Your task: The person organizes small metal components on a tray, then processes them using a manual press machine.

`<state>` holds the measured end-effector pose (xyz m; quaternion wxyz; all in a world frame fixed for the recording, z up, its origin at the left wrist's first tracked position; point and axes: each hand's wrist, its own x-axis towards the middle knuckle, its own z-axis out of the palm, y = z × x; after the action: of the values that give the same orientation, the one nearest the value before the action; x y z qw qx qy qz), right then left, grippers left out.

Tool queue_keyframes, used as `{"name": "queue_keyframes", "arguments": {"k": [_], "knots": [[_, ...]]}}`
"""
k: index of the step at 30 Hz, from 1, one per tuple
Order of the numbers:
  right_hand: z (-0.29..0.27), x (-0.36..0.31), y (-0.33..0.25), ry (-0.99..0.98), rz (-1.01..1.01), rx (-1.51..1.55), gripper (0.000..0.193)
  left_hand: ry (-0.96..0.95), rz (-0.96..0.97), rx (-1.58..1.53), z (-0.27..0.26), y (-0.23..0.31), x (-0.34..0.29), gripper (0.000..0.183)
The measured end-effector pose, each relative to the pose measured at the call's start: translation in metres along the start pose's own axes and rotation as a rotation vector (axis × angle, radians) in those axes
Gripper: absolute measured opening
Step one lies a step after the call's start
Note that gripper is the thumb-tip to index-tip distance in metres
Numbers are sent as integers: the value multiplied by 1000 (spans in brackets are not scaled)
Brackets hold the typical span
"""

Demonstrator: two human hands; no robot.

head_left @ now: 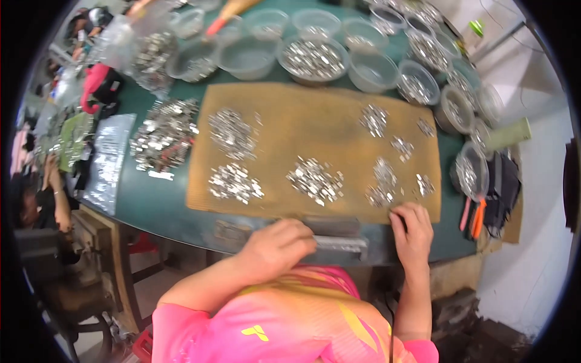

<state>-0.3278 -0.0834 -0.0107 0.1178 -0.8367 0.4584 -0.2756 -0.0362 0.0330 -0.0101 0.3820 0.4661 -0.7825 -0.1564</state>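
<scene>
My left hand [279,247] is closed, its fingers curled at the table's front edge, beside a metal bar fixture [342,244] and a dark block [331,227]. What those fingers hold, if anything, is hidden. At the front right of a tan ribbed mat [284,121], my right hand [414,228] has thumb and fingers bent together; anything between them is too small to make out. Just beyond it lie a small heap of shiny metal pieces [425,185] and a longer heap [383,181]. A wider metal pile [315,180] sits mid-mat, with others [235,183] at left.
Clear plastic bowls [249,57], several filled with metal parts, line the back and right. A large loose heap [163,136] and a plastic bag [109,160] lie left of the mat. Orange-handled pliers [479,219] rest at right. Another person's arm [59,196] shows far left.
</scene>
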Motion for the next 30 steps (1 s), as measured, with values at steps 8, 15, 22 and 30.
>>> {"name": "queue_keyframes", "arguments": {"k": [8,15,22,30], "knots": [[-1,-2,-10,1,-97,-147,17,1,-13,60,-17,-22,0,23],[-7,-2,-10,-17,-70,-113,16,138,-285,506,-66,-75,21,16],[-10,-2,-7,-52,-51,-125,16,98,-254,560,-58,-101,30,13],[-17,1,-36,-108,-159,124,20,44,-281,583,-69,-98,39,9]]}}
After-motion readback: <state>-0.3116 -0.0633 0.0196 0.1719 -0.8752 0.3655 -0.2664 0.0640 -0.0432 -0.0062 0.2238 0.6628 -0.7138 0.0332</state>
